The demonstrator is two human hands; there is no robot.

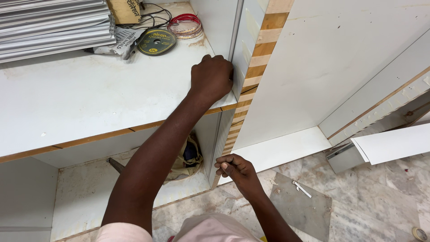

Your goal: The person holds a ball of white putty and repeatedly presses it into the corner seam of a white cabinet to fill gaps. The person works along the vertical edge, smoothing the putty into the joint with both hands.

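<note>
The left hand (211,79) rests curled on the white shelf (89,98), its fingers bent around the edge of the upright divider panel (251,71) where that panel meets the shelf; it grips the panel's bare, striped plywood edge. The right hand (235,169) sits lower, near the foot of the same panel, with fingertips pinched together against the raw edge; whether anything small lies between them cannot be told.

The panel stands vertical between two open cabinet bays, so the left hand is at mid-height on it and the right hand just beside its lower end.

On the shelf behind the left hand lie a round dark cutting disc (156,41), a coil of red and white wire (185,25), and a stack of grey metal strips (53,24). In the lower bay, near the left forearm, a crumpled cloth bag (188,159) sits on the cabinet base.

The floor is pale marble (380,201), dusty, with a grey flat sheet (300,208) lying on it to the right of the right hand, and a white laminate board (394,143) further right.
</note>
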